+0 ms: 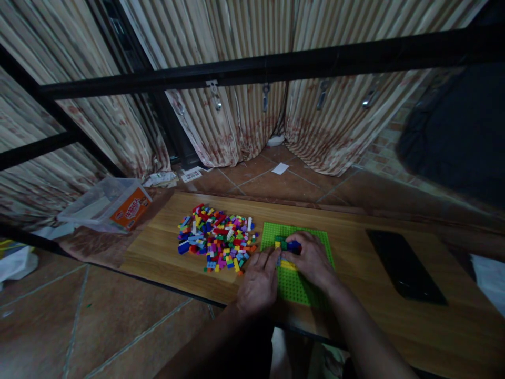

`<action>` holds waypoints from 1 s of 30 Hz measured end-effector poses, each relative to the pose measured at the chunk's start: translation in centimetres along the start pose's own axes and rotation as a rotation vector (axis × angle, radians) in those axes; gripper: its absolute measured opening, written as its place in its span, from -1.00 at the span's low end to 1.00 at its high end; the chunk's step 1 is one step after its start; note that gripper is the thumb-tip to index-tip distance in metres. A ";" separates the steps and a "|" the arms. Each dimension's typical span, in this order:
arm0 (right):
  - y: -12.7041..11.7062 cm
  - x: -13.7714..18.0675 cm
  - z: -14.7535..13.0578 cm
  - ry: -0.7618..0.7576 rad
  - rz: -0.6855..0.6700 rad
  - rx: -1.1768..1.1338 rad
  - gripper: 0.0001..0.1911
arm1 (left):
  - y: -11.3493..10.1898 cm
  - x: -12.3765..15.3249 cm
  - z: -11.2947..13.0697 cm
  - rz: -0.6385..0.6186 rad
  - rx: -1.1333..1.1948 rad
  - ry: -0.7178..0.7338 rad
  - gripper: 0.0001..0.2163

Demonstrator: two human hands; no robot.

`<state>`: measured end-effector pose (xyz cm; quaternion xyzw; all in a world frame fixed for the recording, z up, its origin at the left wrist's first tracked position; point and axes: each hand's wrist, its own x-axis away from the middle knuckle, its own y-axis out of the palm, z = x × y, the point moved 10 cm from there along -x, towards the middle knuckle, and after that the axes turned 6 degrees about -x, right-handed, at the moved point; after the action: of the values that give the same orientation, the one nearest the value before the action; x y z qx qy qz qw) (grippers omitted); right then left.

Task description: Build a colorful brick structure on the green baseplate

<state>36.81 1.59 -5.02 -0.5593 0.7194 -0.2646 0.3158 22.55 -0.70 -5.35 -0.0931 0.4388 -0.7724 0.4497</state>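
Note:
A bright green baseplate lies on the wooden table, with a small group of toy bricks on its upper half. Among them are a yellow brick, a green brick and a dark blue brick. My right hand reaches over the plate, its thumb and fingers closed around the dark blue brick. My left hand rests at the plate's left edge, fingers bent together with their tips against the bricks. Whatever is under those fingertips is hidden.
Left of the plate, a loose pile of many-coloured bricks spreads over the wooden table. A black phone-like slab lies at the right. On the floor stands a clear plastic box with an orange label. A dark metal bar crosses above.

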 end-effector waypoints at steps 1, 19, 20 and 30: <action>0.0 0.0 0.0 0.004 0.002 -0.001 -0.74 | 0.1 0.0 0.1 -0.007 -0.032 0.009 -0.54; -3.1 -0.1 5.0 0.242 0.178 -0.205 -0.71 | 0.7 -0.2 0.5 -0.035 -0.286 0.043 -0.53; -3.2 -0.1 5.1 0.256 0.185 -0.196 -0.71 | 0.8 -0.2 0.6 -0.041 -0.333 0.046 -0.53; -1.1 -0.1 1.3 0.097 0.172 -0.175 -0.81 | 1.1 -0.3 0.8 -0.059 -0.442 0.034 -0.58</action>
<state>38.52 1.38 -5.08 -0.5077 0.7993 -0.1994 0.2522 23.85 -1.16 -5.68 -0.1891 0.6018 -0.6718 0.3882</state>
